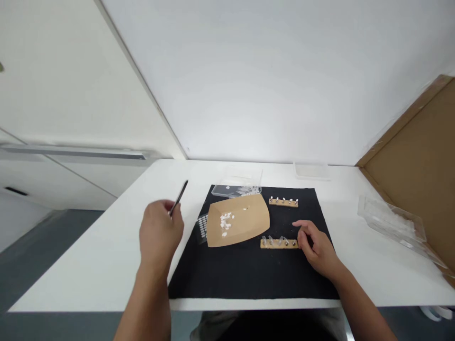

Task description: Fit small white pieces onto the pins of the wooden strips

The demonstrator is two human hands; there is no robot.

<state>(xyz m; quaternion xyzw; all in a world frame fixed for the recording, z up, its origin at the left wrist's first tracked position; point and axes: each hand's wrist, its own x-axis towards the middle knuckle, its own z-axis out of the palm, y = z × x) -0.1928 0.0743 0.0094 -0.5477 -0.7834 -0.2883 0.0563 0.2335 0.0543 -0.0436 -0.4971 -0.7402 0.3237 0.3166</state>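
Observation:
My left hand (161,229) is closed around a slim dark pen-like tool (179,196), raised over the white table left of the black mat. Its exact kind is unclear. My right hand (317,248) rests on the mat, index finger stretched out, the thumb and other fingers pinching the right end of a wooden strip (277,244). Clear nail tips (270,240) stand in some of its metal holders; the rightmost holders look bare. Behind it lies a second wooden strip (283,203) bearing small white pieces. A brown paper tray (249,222) holds several white oval pieces (225,221).
The black mat (249,274) covers the middle of the table. A sheet of white ovals (202,226) sticks out left of the tray. Behind are an open clear case (222,190) and a shallow clear box (312,171). Right are clear packaging (391,220) and a cardboard box (419,156).

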